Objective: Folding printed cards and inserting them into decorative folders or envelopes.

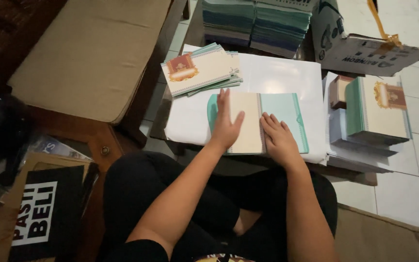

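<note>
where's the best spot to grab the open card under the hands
Probably the teal right panel: its right edge is bare and lies flat on the white sheet. Come in from the right and pinch that edge. The left hand presses the cream panel and the right hand covers the fold.

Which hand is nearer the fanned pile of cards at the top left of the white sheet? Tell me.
Left. The left hand lies flat on the open card, just below the fanned pile. The right hand rests further right and lower, away from the pile.
</note>
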